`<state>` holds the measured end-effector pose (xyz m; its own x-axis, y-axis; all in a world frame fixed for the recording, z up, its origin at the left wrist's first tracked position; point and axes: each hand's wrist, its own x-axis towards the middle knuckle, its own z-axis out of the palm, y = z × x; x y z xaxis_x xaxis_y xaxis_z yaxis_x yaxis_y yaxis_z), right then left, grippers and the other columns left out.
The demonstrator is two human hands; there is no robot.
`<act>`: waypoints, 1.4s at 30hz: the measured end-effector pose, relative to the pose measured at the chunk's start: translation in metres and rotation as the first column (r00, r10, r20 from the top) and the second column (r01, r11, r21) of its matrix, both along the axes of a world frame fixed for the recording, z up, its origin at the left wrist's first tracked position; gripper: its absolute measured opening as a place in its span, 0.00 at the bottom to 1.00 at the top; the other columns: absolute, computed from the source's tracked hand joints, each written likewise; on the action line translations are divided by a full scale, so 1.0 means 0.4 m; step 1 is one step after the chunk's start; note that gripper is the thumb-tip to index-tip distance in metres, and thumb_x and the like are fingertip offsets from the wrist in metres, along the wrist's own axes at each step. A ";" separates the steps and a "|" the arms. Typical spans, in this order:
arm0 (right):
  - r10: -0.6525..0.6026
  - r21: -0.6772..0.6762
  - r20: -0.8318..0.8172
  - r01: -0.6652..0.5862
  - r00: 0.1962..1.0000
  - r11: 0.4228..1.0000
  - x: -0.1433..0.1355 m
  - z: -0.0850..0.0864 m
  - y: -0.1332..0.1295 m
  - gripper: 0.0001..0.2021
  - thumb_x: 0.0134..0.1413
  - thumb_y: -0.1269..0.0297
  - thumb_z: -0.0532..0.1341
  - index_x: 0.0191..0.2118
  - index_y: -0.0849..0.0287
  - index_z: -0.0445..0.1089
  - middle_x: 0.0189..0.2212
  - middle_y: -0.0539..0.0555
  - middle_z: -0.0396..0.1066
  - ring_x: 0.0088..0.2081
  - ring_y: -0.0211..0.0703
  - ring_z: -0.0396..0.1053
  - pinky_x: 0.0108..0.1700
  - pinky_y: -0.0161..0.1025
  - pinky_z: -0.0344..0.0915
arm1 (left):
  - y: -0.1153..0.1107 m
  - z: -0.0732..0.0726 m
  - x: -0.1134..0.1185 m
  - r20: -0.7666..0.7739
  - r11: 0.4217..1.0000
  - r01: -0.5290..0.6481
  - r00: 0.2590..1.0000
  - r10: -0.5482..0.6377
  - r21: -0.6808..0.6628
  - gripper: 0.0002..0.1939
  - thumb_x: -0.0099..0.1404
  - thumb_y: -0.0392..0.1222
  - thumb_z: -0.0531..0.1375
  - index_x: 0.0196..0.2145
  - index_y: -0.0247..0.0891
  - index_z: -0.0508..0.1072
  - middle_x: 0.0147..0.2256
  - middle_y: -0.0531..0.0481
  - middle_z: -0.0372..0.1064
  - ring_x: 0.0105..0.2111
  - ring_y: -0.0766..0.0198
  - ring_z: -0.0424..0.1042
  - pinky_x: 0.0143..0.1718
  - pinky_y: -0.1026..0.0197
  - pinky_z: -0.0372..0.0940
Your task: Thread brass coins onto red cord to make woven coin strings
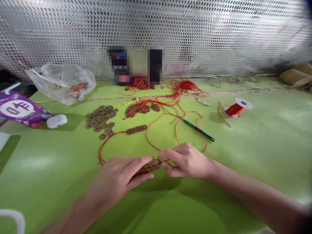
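My left hand [124,172] is closed around a row of overlapping brass coins [153,164] with a red cord running along it. At the row's right end, my right hand [186,161] pinches the red cord [166,160] between thumb and forefinger. The fingers of my left hand hide part of the row. Beyond the hands lies a second corded row of coins [136,129], joined to a loop of cord that curves down to my left hand. A heap of loose coins [101,118] is to its left. More coins tied with red cord [137,110] lie behind.
A green pen [197,129] lies among loose cords. Right of it stands a spool of red cord [236,108]. At left are a purple carton [21,109], a white case [57,121] and a plastic bag [64,83]. Two phones [155,66] lean against the perforated metal panel [207,35].
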<state>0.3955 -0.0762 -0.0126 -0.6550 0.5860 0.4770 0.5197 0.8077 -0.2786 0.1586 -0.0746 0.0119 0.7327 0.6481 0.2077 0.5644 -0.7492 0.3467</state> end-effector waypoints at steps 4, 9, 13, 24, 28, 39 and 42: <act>0.012 -0.026 0.019 -0.011 1.000 1.000 0.005 0.003 0.003 0.08 0.59 0.71 0.51 0.41 0.62 0.65 0.18 0.45 0.66 0.17 0.32 0.57 0.20 0.34 0.48 | 0.003 -0.003 -0.001 0.010 1.000 0.023 1.000 -0.023 0.007 0.17 0.72 0.52 0.48 0.44 0.41 0.71 0.29 0.52 0.77 0.25 0.63 0.75 0.27 0.64 0.64; 0.028 -0.092 0.030 -0.025 0.999 0.995 0.006 0.004 0.006 0.09 0.60 0.71 0.50 0.40 0.62 0.67 0.19 0.45 0.66 0.17 0.31 0.57 0.21 0.33 0.48 | 0.009 0.000 0.005 0.001 0.986 0.076 0.997 -0.077 0.149 0.21 0.73 0.52 0.45 0.44 0.35 0.70 0.21 0.53 0.72 0.18 0.63 0.72 0.20 0.63 0.60; 0.032 -0.139 0.049 -0.025 0.998 0.990 0.007 0.001 0.008 0.09 0.60 0.71 0.50 0.39 0.61 0.68 0.19 0.46 0.65 0.17 0.31 0.55 0.21 0.33 0.47 | 0.015 -0.002 0.009 -0.050 0.979 0.101 0.994 -0.094 0.175 0.22 0.73 0.52 0.42 0.45 0.33 0.68 0.21 0.53 0.72 0.18 0.62 0.72 0.18 0.62 0.60; 0.052 -0.142 0.091 -0.039 0.994 0.989 0.013 -0.003 0.012 0.09 0.58 0.71 0.51 0.35 0.61 0.69 0.19 0.46 0.64 0.18 0.31 0.53 0.21 0.33 0.45 | 0.015 -0.012 0.004 -0.126 0.977 0.121 0.987 -0.100 0.176 0.22 0.74 0.51 0.38 0.44 0.34 0.65 0.23 0.52 0.74 0.19 0.60 0.74 0.18 0.61 0.62; 0.047 -0.127 0.108 -0.033 0.993 0.991 0.015 -0.006 0.012 0.12 0.60 0.61 0.55 0.44 0.62 0.68 0.20 0.47 0.69 0.17 0.33 0.58 0.21 0.34 0.46 | 0.015 -0.008 0.005 -0.153 0.979 0.131 0.982 -0.107 0.156 0.22 0.74 0.50 0.37 0.44 0.36 0.65 0.23 0.52 0.74 0.19 0.61 0.73 0.19 0.62 0.60; 0.079 -0.271 0.116 -0.045 0.990 0.962 0.017 0.005 0.015 0.16 0.63 0.58 0.56 0.52 0.60 0.66 0.31 0.50 0.76 0.24 0.33 0.68 0.25 0.33 0.55 | 0.021 -0.013 0.002 -0.192 0.982 0.135 0.975 -0.108 0.131 0.20 0.74 0.50 0.38 0.45 0.37 0.64 0.26 0.52 0.74 0.22 0.60 0.73 0.22 0.60 0.60; 0.077 -0.253 0.131 -0.041 0.988 0.967 0.015 0.000 0.015 0.15 0.64 0.57 0.54 0.51 0.59 0.66 0.28 0.50 0.75 0.23 0.33 0.67 0.24 0.33 0.53 | 0.020 -0.014 0.001 -0.187 0.985 0.117 0.978 -0.091 0.130 0.19 0.74 0.49 0.39 0.45 0.38 0.64 0.26 0.52 0.74 0.22 0.59 0.73 0.22 0.59 0.60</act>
<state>0.4016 -0.0702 -0.0124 -0.7413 0.6331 0.2228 0.5211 0.7522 -0.4033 0.1589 -0.0668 0.0063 0.8282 0.5401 0.1495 0.5242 -0.8410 0.1341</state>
